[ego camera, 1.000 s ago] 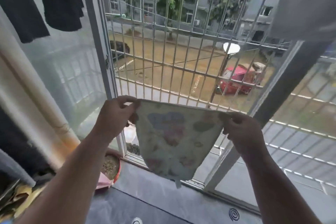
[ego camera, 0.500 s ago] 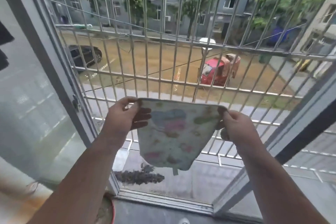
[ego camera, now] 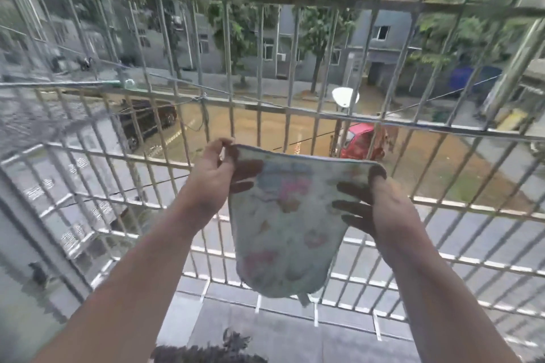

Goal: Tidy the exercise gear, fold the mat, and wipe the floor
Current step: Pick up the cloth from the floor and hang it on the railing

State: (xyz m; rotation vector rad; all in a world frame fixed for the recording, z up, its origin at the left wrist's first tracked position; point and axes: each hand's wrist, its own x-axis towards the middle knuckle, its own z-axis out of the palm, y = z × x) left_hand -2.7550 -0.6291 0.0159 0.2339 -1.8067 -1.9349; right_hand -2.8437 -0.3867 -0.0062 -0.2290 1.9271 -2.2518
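Note:
A small pale cloth (ego camera: 283, 227) with faded pink and blue prints hangs spread out in front of me. My left hand (ego camera: 211, 183) pinches its top left corner. My right hand (ego camera: 383, 206) holds its top right corner, with the fingers showing dark through the fabric. The cloth hangs just inside a metal window grille (ego camera: 259, 109), close to its bars. No mat or exercise gear is in view.
The grille's bars fill the whole view, with a barred ledge (ego camera: 295, 300) below the cloth. A dark plant (ego camera: 206, 354) pokes up at the bottom edge. Beyond the bars lie a muddy yard, a red vehicle (ego camera: 361, 141) and a black car (ego camera: 147, 121).
I have leaned closer to the grille and both hands have carried the cloth up and forward toward the bars. The window frame, hanging clothes and indoor floor have left the view.

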